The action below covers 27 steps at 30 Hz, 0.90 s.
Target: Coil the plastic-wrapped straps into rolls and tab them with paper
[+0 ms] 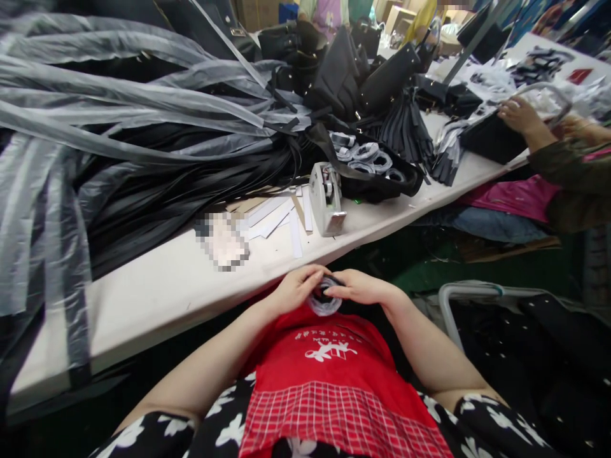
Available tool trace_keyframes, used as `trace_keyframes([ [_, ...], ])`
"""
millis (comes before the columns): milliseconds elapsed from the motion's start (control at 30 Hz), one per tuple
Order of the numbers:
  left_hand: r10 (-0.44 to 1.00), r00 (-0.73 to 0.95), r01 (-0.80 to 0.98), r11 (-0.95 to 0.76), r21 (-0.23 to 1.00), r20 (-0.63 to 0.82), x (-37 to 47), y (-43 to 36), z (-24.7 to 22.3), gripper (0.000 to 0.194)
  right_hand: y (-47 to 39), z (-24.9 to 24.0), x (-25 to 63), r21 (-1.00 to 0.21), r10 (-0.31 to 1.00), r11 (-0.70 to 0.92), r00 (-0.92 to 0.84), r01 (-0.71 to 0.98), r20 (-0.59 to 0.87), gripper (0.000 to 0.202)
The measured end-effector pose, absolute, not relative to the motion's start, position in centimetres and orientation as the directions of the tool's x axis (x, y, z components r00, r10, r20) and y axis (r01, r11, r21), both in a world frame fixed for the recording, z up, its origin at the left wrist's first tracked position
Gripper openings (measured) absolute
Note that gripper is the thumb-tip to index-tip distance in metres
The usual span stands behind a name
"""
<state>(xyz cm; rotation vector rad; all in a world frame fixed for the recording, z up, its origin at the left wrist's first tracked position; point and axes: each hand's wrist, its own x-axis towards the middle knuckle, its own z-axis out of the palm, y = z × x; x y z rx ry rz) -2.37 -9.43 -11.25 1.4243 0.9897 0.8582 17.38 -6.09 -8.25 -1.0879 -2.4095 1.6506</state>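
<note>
Between my two hands, just beyond the table's front edge and over the red apron, is a coiled strap in clear plastic. My left hand grips the coil's left side, fingers bent over its top. On the right side, my right hand holds the same coil, its thumb reaching across the middle. A grey-white tape dispenser stands on the table beyond my hands. Similar wrapped coils lie on black material behind it.
Long plastic-wrapped black straps cover the table at left. Paper strips and a blurred pale item lie nearer. Black bags are piled behind. At right, a person's hand holds a black bag; below stands a tube-rimmed container.
</note>
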Motion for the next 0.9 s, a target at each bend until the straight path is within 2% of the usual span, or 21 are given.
trace_keyframes([
  [33,0.901,0.430,0.104,0.021,0.994,-0.064,-2.7,-10.2,-11.4,0.036,-6.2,-8.3,17.2,-0.830,0.488,0.208,-0.790,0.518,-0.371,0.034],
  [100,0.893,0.423,0.125,0.109,0.986,-0.152,-3.2,-12.1,-12.1,0.036,-6.4,-8.4,16.4,-0.818,0.404,0.226,-0.815,0.529,-0.415,0.035],
  [133,0.899,0.387,0.126,0.171,0.977,-0.207,-3.5,-13.1,-12.7,0.037,-6.4,-8.5,15.9,-0.803,0.399,0.235,-0.807,0.548,-0.435,0.036],
  [200,0.893,0.326,0.098,0.293,0.951,-0.309,-3.9,-14.9,-13.9,0.040,-5.9,-8.5,14.7,-0.765,0.502,0.285,-0.770,0.578,-0.394,0.036],
  [267,0.882,0.289,0.049,0.375,0.926,-0.372,-4.4,-16.1,-14.8,0.042,-4.8,-8.7,13.2,-0.698,0.675,0.410,-0.710,0.586,-0.199,0.036],
  [333,0.878,0.262,0.015,0.411,0.911,-0.400,-4.8,-16.6,-15.2,0.044,-3.4,-9.5,11.8,-0.559,0.754,0.562,-0.655,0.610,0.044,0.045],
  [400,0.877,0.245,0.001,0.426,0.905,-0.413,-5.2,-16.7,-15.0,0.044,-2.2,-11.0,10.7,-0.395,0.739,0.657,-0.653,0.642,0.167,0.054],
  [467,0.877,0.237,-0.010,0.432,0.902,-0.418,-5.5,-16.6,-14.7,0.045,-1.3,-12.7,10.0,-0.283,0.704,0.708,-0.677,0.648,0.212,0.045],
  [567,0.877,0.240,-0.025,0.433,0.901,-0.415,-5.6,-16.4,-14.4,0.047,-0.8,-13.7,10.1,-0.244,0.651,0.758,-0.685,0.605,0.327,0.024],
  [633,0.876,0.245,-0.030,0.435,0.900,-0.415,-5.5,-16.3,-14.4,0.047,-0.8,-12.8,10.6,-0.320,0.695,0.711,-0.556,0.626,0.455,0.027],
  [700,0.874,0.252,-0.034,0.437,0.899,-0.415,-5.3,-16.2,-14.4,0.047,-1.0,-10.9,11.2,-0.515,0.808,0.567,-0.312,0.643,0.499,0.030],
  [767,0.868,0.265,-0.032,0.444,0.895,-0.421,-5.2,-16.0,-14.5,0.047,-1.5,-8.6,11.9,-0.766,0.924,0.366,-0.108,0.528,0.367,0.032],
  [800,0.862,0.272,-0.027,0.451,0.892,-0.428,-5.2,-15.9,-14.5,0.048,-1.8,-7.5,12.3,-0.863,0.962,0.265,-0.064,0.430,0.264,0.031],
  [833,0.856,0.279,-0.021,0.459,0.888,-0.436,-5.1,-15.8,-14.5,0.049,-2.2,-6.5,12.7,-0.926,0.984,0.179,-0.055,0.333,0.170,0.029],
  [900,0.845,0.292,-0.010,0.470,0.882,-0.447,-5.0,-15.6,-14.5,0.050,-3.2,-5.1,13.5,-0.977,0.995,0.079,-0.074,0.199,0.065,0.026],
])
